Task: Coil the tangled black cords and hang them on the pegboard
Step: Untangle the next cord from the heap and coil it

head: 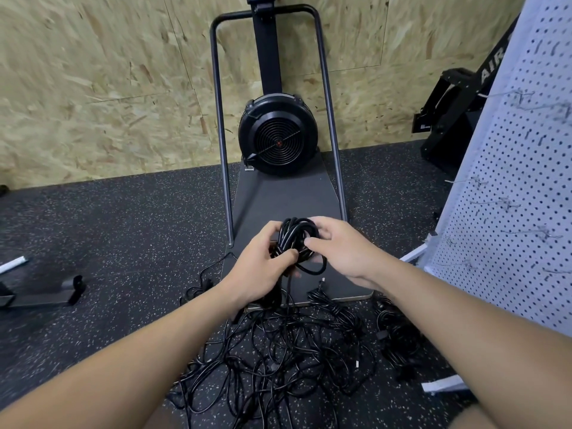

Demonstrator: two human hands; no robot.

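A small coil of black cord [294,235] is held up in front of me, above the floor. My left hand [263,267] grips the coil's lower left side, thumb across it. My right hand [337,249] holds its right side, thumb pressed over the wraps. A loose end loops below the coil, and one strand drops to the tangled pile of black cords [288,345] on the speckled floor. A white pegboard [507,193] with several metal hooks stands at the right.
A black fan machine [278,139] on a dark platform [278,196] with a tubular frame stands ahead against the chipboard wall. A second bunch of cords [399,332] lies by the pegboard's white foot. Black gym equipment sits at far right and at the left edge.
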